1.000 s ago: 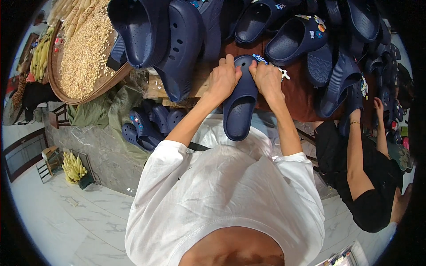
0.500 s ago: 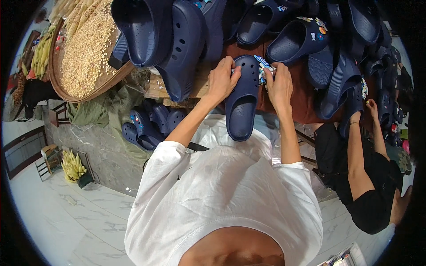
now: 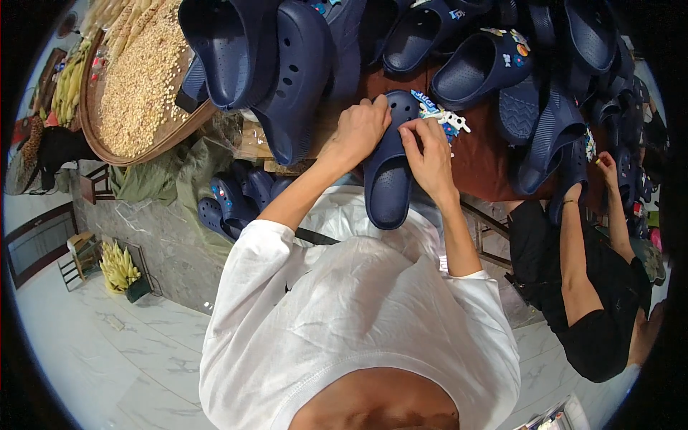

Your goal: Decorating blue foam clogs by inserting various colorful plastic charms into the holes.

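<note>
A navy foam clog lies lengthwise in front of me, its heel toward my chest and its toe on the dark brown table. My left hand grips the left side of its toe. My right hand pinches at the right side of the toe, where small colourful charms sit on the upper. Whether the right fingers hold a charm or only press on it is hidden.
Many more navy clogs are piled across the table, some with charms. A round woven tray of grain sits at the upper left. Another person in black works at my right. More clogs lie below the table by a green cloth.
My right hand has slid from the clog's right edge back onto its toe, closer to the left hand. The charms now show just beyond its fingers.
</note>
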Tool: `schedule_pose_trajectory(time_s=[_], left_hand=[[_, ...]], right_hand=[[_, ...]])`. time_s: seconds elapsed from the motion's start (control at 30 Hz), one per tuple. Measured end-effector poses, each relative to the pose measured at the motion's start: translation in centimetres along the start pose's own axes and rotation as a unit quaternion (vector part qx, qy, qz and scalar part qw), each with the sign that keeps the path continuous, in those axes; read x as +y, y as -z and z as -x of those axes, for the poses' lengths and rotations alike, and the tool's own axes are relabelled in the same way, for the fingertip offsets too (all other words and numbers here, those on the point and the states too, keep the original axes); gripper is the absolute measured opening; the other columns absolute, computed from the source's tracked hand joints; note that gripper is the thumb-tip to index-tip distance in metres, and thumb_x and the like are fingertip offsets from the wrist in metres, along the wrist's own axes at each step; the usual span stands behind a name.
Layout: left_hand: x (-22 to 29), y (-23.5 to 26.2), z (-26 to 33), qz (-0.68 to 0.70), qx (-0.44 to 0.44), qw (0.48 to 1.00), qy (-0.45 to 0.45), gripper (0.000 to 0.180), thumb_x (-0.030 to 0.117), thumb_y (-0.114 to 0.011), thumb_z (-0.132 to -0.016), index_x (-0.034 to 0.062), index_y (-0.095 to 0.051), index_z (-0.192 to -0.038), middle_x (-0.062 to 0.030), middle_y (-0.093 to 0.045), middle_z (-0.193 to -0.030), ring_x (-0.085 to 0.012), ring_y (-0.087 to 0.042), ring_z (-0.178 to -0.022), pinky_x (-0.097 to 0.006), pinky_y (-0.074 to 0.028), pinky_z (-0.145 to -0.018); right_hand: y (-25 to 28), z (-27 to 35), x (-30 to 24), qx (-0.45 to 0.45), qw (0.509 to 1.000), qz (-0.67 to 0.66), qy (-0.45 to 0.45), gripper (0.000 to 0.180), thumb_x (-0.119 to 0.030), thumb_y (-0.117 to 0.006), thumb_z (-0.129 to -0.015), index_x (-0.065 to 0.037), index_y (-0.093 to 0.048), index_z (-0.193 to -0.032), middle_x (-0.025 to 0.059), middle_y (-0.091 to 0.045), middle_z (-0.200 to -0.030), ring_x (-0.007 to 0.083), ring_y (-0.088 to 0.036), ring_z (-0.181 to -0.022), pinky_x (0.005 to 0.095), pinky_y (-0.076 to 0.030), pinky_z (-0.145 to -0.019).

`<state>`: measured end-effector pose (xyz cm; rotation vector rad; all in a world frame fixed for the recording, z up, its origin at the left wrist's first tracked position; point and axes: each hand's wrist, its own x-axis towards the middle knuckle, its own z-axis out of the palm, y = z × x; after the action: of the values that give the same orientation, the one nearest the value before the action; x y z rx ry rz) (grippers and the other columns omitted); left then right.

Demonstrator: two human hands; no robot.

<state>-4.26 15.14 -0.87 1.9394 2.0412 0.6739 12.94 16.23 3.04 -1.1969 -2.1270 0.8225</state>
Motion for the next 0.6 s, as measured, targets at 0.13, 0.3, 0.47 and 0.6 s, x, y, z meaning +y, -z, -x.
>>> schedule_pose_trajectory(time_s=[0.13,0.3,0.47,0.6], left_hand=[[-0.1,0.1,-0.1,-0.023,-0.003,0.999,-0.039,0.022,0.027,-0.059,-0.095,0.0053,-0.059,-0.094,-0.0206,-0.066,-0.077,-0.04,-0.067,-0.063,-0.048,-0.054,-0.055],[-0.4,0.6,-0.7,-0.011,-0.007,0.998,-0.054,0.022,0.026,-0.059,-0.095,0.0052,-0.06,-0.088,-0.0196,-0.065,-0.07,-0.039,-0.067,-0.063,-0.048,-0.054,-0.055],[0.3,1.2,-0.6,-0.013,0.001,1.0,-0.025,0.027,0.028,-0.061,-0.093,0.0035,-0.063,-0.081,-0.0198,-0.066,-0.066,-0.0379,-0.067,-0.062,-0.047,-0.053,-0.055],[0.2,1.2,-0.4,-0.023,0.005,0.999,-0.027,0.031,0.028,-0.061,-0.092,0.0025,-0.066,-0.076,-0.0196,-0.066,-0.066,-0.0373,-0.068,-0.062,-0.047,-0.054,-0.056]], right_hand=[[-0.4,0.2,0.2,0.006,1.0,-0.011,-0.002,0.014,-0.015,-0.061,-0.093,-0.003,-0.065,-0.098,0.0144,-0.058,-0.094,0.0333,-0.056,-0.094,0.0427,-0.045,-0.083],[-0.8,0.5,0.7,0.024,0.999,-0.021,0.005,0.013,-0.014,-0.06,-0.093,-0.004,-0.065,-0.098,0.0135,-0.058,-0.094,0.0328,-0.056,-0.094,0.0423,-0.044,-0.083],[-0.6,0.6,0.7,0.019,0.999,-0.044,-0.016,0.012,-0.014,-0.059,-0.093,-0.005,-0.066,-0.098,0.0131,-0.058,-0.094,0.0323,-0.056,-0.093,0.0417,-0.044,-0.083],[-0.7,0.6,0.9,0.018,0.999,-0.047,-0.02,0.012,-0.013,-0.059,-0.093,-0.005,-0.066,-0.098,0.013,-0.058,-0.094,0.032,-0.057,-0.093,0.0413,-0.044,-0.083]])
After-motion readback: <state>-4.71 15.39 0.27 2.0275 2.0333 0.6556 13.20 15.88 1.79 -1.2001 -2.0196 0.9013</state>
